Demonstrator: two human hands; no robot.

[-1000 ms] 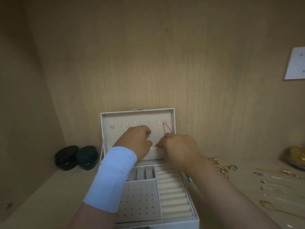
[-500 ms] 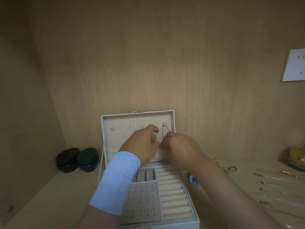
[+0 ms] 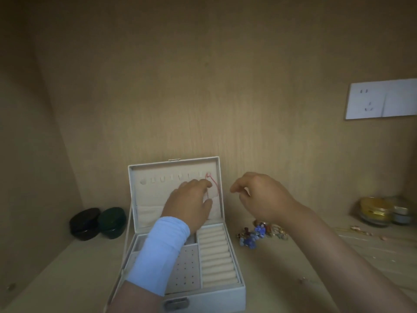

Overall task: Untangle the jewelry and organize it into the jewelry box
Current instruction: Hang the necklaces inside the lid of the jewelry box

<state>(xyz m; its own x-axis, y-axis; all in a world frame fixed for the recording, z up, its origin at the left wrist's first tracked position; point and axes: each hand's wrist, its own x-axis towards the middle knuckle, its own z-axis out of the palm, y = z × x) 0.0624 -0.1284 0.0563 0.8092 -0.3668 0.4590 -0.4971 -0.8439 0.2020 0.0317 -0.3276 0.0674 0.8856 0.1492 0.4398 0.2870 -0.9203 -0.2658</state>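
The white jewelry box (image 3: pixel 228 292) stands open in the middle of the shelf, its lid (image 3: pixel 158 199) upright against the back wall. A thin red cord necklace (image 3: pixel 214 182) hangs from the rightmost hook inside the lid. My left hand (image 3: pixel 191 202), with a light blue wrist sleeve, lies against the lid lining, its fingertips touching the cord. My right hand (image 3: pixel 259 197) hovers just right of the lid with loosely curled fingers and nothing visible in it. A tangled heap of bead jewelry (image 3: pixel 257 234) lies on the shelf below my right hand.
Two dark oval cases (image 3: pixel 84 223) (image 3: pixel 112 222) sit left of the box. Glass jars (image 3: pixel 375 211) stand at the far right, with thin gold chains (image 3: pixel 358 232) lying in front. A white wall socket (image 3: pixel 381 99) is on the back wall.
My right hand has let go of the red cord and pulled away to the right of the lid. My left hand stays on the lid by the cord.
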